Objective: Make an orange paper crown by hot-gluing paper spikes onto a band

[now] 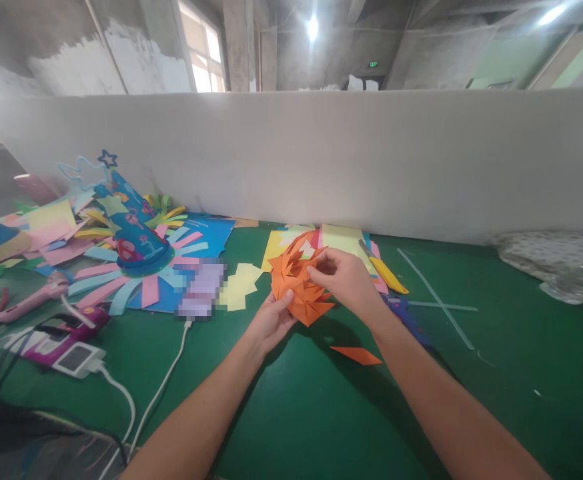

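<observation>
A spiky orange folded-paper piece (295,283) is held above the green table (321,413). My left hand (270,321) grips its lower left edge with closed fingers. My right hand (344,277) pinches its upper right side from above. A single loose orange paper piece (355,355) lies flat on the table just below my right wrist.
Coloured paper sheets (341,239) and a yellow-handled cutter (387,273) lie behind the hands. A blue decorated cone hat (134,233) on paper strips stands at left, with a pink glue gun (31,300), a white charger (76,359) and cables. A white partition wall (371,160) runs behind; a plastic bag (556,261) sits far right.
</observation>
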`<state>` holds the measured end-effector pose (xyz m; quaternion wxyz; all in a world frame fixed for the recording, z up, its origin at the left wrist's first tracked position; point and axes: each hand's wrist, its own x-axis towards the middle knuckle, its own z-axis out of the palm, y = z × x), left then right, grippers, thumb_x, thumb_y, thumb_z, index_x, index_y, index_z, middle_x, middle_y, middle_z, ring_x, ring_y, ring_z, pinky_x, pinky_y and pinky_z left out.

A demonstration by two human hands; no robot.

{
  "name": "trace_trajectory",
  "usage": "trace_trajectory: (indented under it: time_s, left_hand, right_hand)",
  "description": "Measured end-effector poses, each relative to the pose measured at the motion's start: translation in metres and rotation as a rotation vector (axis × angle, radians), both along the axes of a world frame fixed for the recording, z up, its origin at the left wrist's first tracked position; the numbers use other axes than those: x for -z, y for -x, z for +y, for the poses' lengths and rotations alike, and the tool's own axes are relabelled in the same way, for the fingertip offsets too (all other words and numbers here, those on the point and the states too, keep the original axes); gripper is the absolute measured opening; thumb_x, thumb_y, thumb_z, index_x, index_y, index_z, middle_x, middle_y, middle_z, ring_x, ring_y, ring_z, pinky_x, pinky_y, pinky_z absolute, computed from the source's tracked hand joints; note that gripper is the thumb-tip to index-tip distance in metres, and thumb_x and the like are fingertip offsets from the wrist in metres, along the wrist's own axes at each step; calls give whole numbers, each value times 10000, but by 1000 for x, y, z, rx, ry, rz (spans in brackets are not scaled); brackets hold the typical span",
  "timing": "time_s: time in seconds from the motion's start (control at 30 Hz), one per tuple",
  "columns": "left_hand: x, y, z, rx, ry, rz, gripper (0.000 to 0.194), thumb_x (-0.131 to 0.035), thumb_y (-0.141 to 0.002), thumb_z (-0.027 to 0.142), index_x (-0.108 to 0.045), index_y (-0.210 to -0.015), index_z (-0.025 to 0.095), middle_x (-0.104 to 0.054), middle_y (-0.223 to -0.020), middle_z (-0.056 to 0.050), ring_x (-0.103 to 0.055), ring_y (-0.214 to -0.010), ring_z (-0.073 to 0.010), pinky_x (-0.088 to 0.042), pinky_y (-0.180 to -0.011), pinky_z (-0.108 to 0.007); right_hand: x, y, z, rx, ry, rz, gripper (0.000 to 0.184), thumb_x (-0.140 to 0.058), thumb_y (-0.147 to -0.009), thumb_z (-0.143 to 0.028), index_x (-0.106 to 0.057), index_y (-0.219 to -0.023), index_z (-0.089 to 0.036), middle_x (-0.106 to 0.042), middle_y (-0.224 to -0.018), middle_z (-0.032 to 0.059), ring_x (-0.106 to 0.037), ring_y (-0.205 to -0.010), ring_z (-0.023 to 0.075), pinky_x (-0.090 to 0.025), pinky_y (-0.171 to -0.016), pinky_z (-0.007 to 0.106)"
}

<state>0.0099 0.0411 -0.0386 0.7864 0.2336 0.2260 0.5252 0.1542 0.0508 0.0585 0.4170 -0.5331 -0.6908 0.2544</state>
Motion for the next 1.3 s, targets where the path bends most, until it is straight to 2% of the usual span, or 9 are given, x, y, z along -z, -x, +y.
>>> trace_trajectory:
  time_s: [0.53,0.97,1.3]
  left_hand:
    - [-1,-1,-1,-11,10,3,376,-606,-803,188,-541,-1173,181,-596,-1188,-94,-584,-1052,-217,-436,-957,-377]
    - [0,0,0,9,-12,-6,370,-616,-798,215,-549,-1160,188,-590,-1197,-95,-583,-1056,-228,-426,-963,-398]
    - [-1,-1,0,25,-12,0,324,-576,-825,214,-566,-1142,145,-614,-1156,-109,-591,-1027,-217,-438,-944,-373]
  right_hand:
    - [3,0,-1,-13,37,17,153,-571,-703,-331,-516,-647,-199,-629,-660,-5,-611,-624,151,-468,-545,256]
    - [3,2,-1,-37,42,28,147,-566,-701,-332,-521,-655,-201,-642,-685,8,-619,-639,163,-476,-564,273]
    - [0,6,-4,-34,78,35,132,-577,-693,-309,-519,-647,-200,-641,-687,8,-616,-642,157,-477,-580,272]
